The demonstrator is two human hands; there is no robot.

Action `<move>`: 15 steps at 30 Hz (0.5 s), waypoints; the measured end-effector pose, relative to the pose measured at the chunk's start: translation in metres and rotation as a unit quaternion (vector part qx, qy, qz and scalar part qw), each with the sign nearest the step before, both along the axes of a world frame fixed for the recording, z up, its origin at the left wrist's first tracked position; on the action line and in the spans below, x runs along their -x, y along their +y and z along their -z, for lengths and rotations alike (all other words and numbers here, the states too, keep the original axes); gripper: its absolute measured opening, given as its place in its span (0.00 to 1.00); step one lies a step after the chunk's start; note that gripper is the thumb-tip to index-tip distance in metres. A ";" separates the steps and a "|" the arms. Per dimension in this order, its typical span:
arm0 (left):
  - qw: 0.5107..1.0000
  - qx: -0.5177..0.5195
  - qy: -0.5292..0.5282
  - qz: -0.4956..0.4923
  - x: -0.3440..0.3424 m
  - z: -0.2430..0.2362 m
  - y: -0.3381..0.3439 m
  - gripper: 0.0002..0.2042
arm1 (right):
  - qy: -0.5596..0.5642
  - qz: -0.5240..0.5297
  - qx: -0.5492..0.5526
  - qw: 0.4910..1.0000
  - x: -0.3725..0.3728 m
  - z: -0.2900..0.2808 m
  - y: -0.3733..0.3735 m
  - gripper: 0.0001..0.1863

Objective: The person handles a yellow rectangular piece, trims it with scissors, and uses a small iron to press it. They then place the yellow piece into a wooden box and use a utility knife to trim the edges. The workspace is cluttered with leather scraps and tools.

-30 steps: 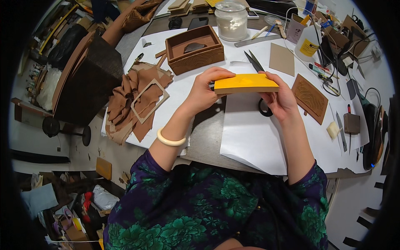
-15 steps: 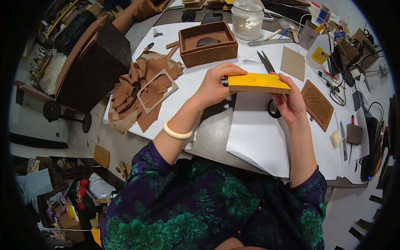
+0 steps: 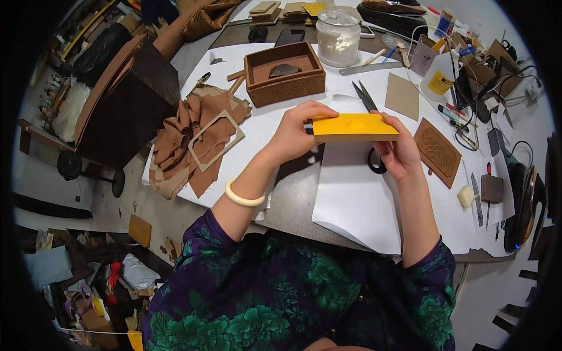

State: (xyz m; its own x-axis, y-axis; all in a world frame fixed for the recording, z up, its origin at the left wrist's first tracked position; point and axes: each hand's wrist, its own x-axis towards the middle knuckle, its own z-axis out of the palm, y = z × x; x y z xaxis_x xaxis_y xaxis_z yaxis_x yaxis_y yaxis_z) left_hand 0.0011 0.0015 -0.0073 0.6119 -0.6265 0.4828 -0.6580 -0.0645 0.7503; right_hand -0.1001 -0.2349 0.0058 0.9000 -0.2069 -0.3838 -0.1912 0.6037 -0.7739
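Both hands hold a flat rectangular piece (image 3: 357, 125) with a bright yellow top and a brownish side edge, raised above the table. My left hand (image 3: 294, 133) grips its left end, thumb below and fingers over the top. At the other end, my right hand (image 3: 399, 147) pinches the corner, with its fingers curled underneath. Just beyond the right hand lie black scissors (image 3: 365, 98), their handle partly hidden by that hand. To the right rests a brown panel (image 3: 438, 153) with a raised wavy pattern. An open brown box (image 3: 287, 90) with a dark scrap inside stands farther back.
Crumpled brown leather (image 3: 175, 126) lies at the left under a pale rectangular frame (image 3: 225, 153). A glass jar of white material (image 3: 338, 44), a ruler (image 3: 377, 67) and a grey board (image 3: 402, 96) are at the back. A white bottle (image 3: 438, 79) and small tools are at the right.
The whole view has shifted a little, so the tabletop things appear lower and farther left. Both hands keep the same hold on the yellow-topped piece, which looks nearly unchanged in tilt.
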 end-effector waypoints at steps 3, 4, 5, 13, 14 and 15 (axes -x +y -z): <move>1.000 0.000 0.010 0.001 0.001 0.000 -0.001 0.18 | 0.002 -0.003 0.003 1.000 0.000 0.000 -0.001 0.20; 1.000 0.003 0.009 0.002 0.001 0.000 -0.001 0.18 | 0.002 -0.002 0.005 1.000 0.000 -0.001 -0.001 0.20; 1.000 0.006 0.009 0.004 0.000 0.000 -0.001 0.18 | 0.002 -0.001 0.006 1.000 0.001 -0.002 0.000 0.20; 1.000 0.004 0.003 0.000 -0.002 0.001 0.001 0.19 | 0.020 0.019 0.009 1.000 -0.001 -0.002 0.004 0.20; 1.000 0.005 0.002 -0.002 -0.001 -0.001 0.001 0.19 | 0.020 0.023 0.009 0.999 -0.001 -0.005 0.005 0.20; 1.000 0.005 0.005 -0.005 0.000 0.001 0.003 0.19 | 0.025 0.025 0.010 0.999 -0.001 -0.004 0.008 0.20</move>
State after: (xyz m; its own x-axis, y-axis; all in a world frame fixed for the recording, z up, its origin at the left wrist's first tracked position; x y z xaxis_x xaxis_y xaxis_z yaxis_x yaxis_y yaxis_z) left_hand 0.0008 0.0043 -0.0080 0.6240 -0.6152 0.4818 -0.6490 -0.0647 0.7580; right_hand -0.0994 -0.2267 0.0100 0.8679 -0.2589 -0.4240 -0.2003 0.5988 -0.7754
